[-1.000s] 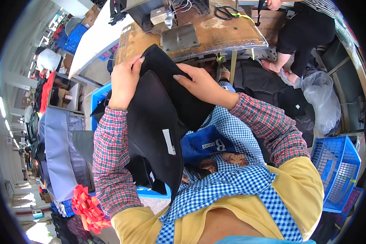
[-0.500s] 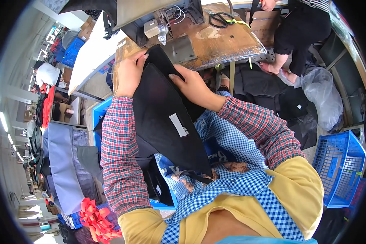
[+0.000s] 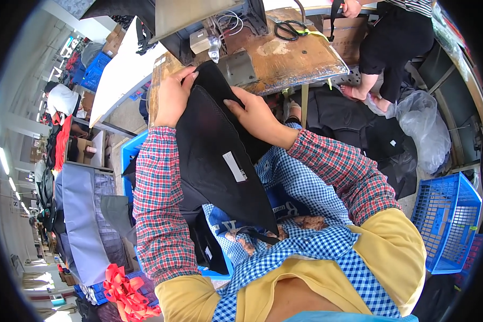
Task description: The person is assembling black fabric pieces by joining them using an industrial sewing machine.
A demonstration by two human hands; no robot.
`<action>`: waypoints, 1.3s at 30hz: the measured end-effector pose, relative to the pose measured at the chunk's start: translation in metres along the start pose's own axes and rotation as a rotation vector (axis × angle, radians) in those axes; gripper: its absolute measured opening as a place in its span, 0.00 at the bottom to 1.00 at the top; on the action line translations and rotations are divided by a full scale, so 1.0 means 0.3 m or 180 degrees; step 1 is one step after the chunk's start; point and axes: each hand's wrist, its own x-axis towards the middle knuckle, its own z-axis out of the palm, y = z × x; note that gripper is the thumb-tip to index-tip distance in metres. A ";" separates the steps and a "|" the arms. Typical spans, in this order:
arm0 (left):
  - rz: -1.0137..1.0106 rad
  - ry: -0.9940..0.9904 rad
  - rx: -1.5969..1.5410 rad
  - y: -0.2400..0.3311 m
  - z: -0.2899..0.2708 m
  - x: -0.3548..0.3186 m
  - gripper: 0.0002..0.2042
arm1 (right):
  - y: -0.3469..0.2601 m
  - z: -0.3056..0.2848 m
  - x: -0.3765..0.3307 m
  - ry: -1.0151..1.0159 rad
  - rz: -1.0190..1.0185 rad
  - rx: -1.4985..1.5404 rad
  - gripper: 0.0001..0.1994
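Head view: black fabric [image 3: 212, 137], already bearing a white label [image 3: 234, 166], is pinched by the left hand [image 3: 172, 98] and right hand [image 3: 261, 116], not yet released, near the wooden table [image 3: 284, 51].

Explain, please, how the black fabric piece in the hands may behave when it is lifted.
The black fabric piece is probably flexible, as it hangs in broad folds. It seems light: the left hand and right hand pinch it near its top.
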 end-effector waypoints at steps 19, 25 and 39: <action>-0.0421 -0.3927 -0.1039 0.282 -0.156 -0.358 0.15 | -0.555 -0.825 -0.108 -0.0771 -0.0772 -0.1352 0.10; -0.0868 -0.3229 -0.1274 0.474 -0.102 -0.295 0.11 | -0.547 -0.926 -0.251 -0.0484 -0.1382 -0.4053 0.28; 0.0406 -0.3300 -0.1906 0.716 -0.028 -0.207 0.20 | -0.430 -0.683 -0.404 -0.0875 -0.0414 -0.2028 0.11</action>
